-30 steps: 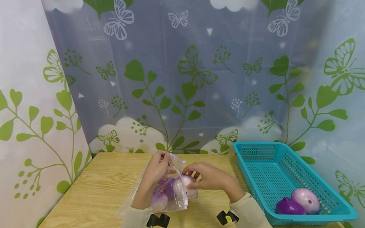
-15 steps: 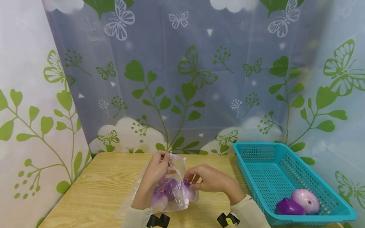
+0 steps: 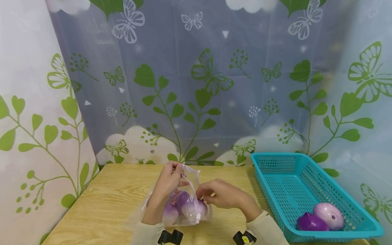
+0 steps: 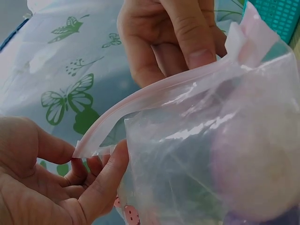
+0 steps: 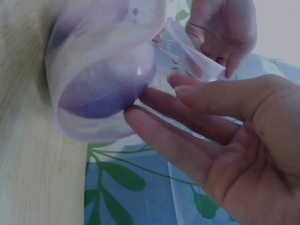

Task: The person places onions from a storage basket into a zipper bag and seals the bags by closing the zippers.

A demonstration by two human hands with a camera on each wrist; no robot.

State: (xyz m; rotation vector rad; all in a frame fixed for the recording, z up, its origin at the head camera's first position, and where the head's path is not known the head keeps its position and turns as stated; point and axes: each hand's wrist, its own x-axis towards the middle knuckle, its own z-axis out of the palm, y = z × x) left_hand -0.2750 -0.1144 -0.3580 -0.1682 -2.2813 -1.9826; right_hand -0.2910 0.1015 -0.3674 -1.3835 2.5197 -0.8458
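A clear zip bag with a pinkish zip edge lies on the table, its mouth turned to the right. Inside are several purple onions, partly veiled by the plastic. My left hand pinches the upper rim of the mouth between thumb and fingers and holds it raised. At the mouth, my right hand has its fingers loosely extended, thumb apart. Its fingertips are right at the onion nearest the opening, with nothing gripped.
A turquoise plastic basket stands on the right of the wooden table. Two onions lie in its near corner, a dark purple one and a paler one. A patterned curtain hangs behind.
The pale onion held by my right hand at the mouth has gone into the bag, and the right fingers have let go of it. My left hand keeps its hold on the rim.
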